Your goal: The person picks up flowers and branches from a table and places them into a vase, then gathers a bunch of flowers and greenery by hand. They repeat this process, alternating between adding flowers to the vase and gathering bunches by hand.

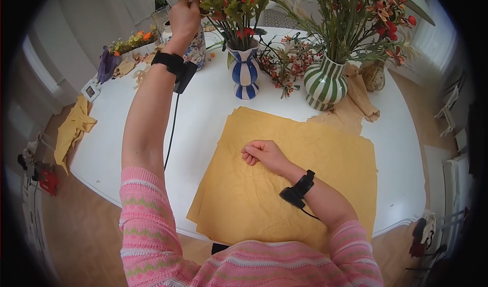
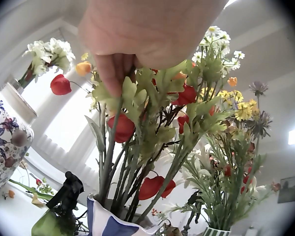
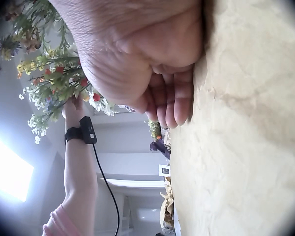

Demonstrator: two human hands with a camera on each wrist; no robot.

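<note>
My left hand (image 1: 184, 20) reaches up to the far left and pinches a leafy stem (image 2: 109, 142) among the flowers. That stem stands with other leafy stems and red blooms (image 2: 122, 129) in a blue-and-white striped vase (image 1: 245, 73). Leaves partly cover the fingertips in the left wrist view. My right hand (image 1: 265, 156) rests on a stack of yellow-brown paper sheets (image 1: 315, 149), its fingers loosely curled and holding nothing. In the right wrist view the fingers (image 3: 174, 105) lie against the creased paper.
A green-and-white striped vase (image 1: 325, 81) of flowers stands at the back right, beside crumpled brown paper (image 1: 356, 101). A floral-patterned vase (image 1: 197, 50) stands behind my left wrist. Small red-orange flower sprigs (image 1: 287, 61) lie between the striped vases on the white table (image 1: 198, 119).
</note>
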